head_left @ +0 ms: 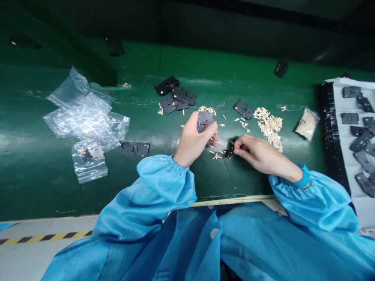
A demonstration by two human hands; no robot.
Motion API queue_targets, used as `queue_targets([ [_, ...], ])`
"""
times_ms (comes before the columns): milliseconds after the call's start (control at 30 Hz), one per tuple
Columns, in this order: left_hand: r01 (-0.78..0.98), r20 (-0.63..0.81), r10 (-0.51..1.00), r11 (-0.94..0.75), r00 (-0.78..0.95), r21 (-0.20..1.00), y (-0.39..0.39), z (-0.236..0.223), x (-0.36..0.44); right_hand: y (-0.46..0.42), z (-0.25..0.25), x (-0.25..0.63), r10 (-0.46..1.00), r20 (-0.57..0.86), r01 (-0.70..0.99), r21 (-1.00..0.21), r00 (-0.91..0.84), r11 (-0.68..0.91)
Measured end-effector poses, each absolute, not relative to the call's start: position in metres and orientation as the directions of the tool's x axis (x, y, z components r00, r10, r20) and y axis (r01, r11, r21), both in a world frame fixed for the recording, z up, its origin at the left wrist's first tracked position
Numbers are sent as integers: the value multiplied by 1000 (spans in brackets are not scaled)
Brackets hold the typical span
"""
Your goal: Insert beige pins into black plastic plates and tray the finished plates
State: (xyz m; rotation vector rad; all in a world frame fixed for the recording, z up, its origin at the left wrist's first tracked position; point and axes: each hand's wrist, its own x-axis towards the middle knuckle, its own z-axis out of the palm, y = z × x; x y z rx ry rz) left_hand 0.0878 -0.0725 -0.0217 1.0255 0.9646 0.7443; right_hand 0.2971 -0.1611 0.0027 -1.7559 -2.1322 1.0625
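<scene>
My left hand [193, 137] is closed around a dark plastic plate with cutouts [205, 119], held above the green table. To its right, my right hand [254, 151] has thumb and fingers pinched together at a little heap of small black parts [227, 153]. Whether a piece sits between those fingertips is too small to make out. Pale small strips lie at the heap's left side. Beyond the left hand is a patch of cream-coloured strips [206, 109], and a larger pile of cream strips [270, 125] spreads beyond the right hand.
Several black plates [177, 96] lie stacked at the back; single ones rest at left [135, 149] and right [243, 109]. Clear plastic bags [88, 117] cover the table's left. A small filled bag [307, 123] lies near a white-lined tray [336, 117] holding several plates.
</scene>
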Motion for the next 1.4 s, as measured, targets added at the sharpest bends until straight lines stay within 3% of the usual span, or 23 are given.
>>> queue_targets([
  [167, 252, -235, 771, 100, 592, 963, -82, -19, 86, -163, 4, 298, 927, -259, 748, -663, -271, 33],
  [300, 268, -225, 720, 55, 657, 962, -87, -24, 87, -164, 7, 290, 950, -215, 715, -699, -227, 13],
  [600, 380, -144, 770, -135, 621, 915, -86, -26, 88, -171, 5, 284, 991, -130, 691, -720, -32, -72],
  [767, 389, -211, 688, -113, 694, 914, -84, -22, 84, -172, 2, 289, 990, -106, 597, -790, 93, -141],
  [867, 385, -241, 625, -104, 742, 917, -82, -19, 81, -168, 3, 291, 995, -64, 599, -795, 79, -99],
  [967, 359, -237, 639, -66, 732, 931, -78, -15, 79, -159, 4, 290, 995, 101, 656, -749, -25, 93],
  [1067, 256, -295, 686, 163, 664, 953, -75, -12, 79, -146, 0, 291, 932, 326, 694, -634, -159, 341],
  [1167, 100, -359, 761, 365, 540, 926, -73, -11, 82, -132, -10, 293, 836, 469, 766, -414, -283, 492],
  [1267, 22, -367, 798, 407, 478, 913, -73, -13, 84, -125, -21, 290, 761, 529, 815, -201, -376, 543],
  [1333, 14, -361, 812, 400, 459, 917, -73, -15, 84, -124, -25, 286, 740, 550, 809, -182, -388, 559],
  [1400, 33, -347, 827, 372, 442, 928, -73, -17, 84, -126, -26, 280, 781, 547, 790, -316, -301, 525],
])
